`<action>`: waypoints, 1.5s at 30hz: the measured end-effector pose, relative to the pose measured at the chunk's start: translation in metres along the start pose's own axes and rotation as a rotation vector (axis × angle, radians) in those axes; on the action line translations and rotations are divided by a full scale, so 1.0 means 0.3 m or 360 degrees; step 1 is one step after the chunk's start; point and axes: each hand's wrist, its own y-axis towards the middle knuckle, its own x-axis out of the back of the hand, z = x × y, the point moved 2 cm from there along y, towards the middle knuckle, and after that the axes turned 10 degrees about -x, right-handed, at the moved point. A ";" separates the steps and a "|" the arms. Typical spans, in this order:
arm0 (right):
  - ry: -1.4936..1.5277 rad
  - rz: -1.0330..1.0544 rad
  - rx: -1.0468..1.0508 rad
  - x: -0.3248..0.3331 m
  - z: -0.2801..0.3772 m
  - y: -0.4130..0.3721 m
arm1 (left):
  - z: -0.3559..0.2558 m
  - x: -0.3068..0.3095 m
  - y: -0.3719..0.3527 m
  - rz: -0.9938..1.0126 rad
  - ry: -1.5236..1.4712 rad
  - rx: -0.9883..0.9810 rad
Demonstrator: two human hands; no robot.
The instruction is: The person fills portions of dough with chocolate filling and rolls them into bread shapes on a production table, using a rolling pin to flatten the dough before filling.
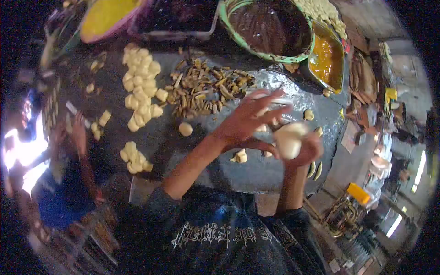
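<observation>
A pale, flattened piece of dough (289,141) is held in my right hand (310,149), its fingers curled round the edge and smeared by motion. My left hand (243,120) reaches across from the left, fingers stretched and spread, its thumb tip close to the dough. Below the hands, small lumps of dough (239,156) lie on the dark tabletop (220,172). Another lump (309,114) sits just beyond my right hand. A smooth round of dough (185,129) rests to the left of my left wrist.
Brown strips (206,89) are heaped mid-table beside piled dough balls (140,78). Along the far side stand a green-rimmed tub (303,57) of dark brown paste, a container of orange liquid (322,57) and a yellow basin (105,18). A co-worker's hand (79,130) works at the left.
</observation>
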 end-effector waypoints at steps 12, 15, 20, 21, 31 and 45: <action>-0.2173 0.0190 0.1871 -0.465 0.686 1.091 | 0.297 0.326 -0.254 -0.0056 0.0523 0.0789; -0.2350 0.0396 0.2210 -0.512 0.557 1.141 | 0.304 0.352 -0.308 -0.0019 0.0481 0.0870; -0.2558 0.0793 0.1400 -0.461 0.496 1.033 | 0.238 0.358 -0.402 -0.0082 0.0402 0.1027; -0.2437 0.0880 0.1053 -0.383 0.477 1.093 | 0.220 0.362 -0.397 -0.0133 0.0351 0.1051; 0.0398 0.0751 -0.0183 -0.329 0.622 0.766 | 0.078 0.171 -0.425 -0.0431 -0.0207 0.1164; 0.0464 0.0538 0.0065 -0.447 0.128 -0.269 | -0.364 -0.106 -0.157 -0.1048 -0.0793 0.1820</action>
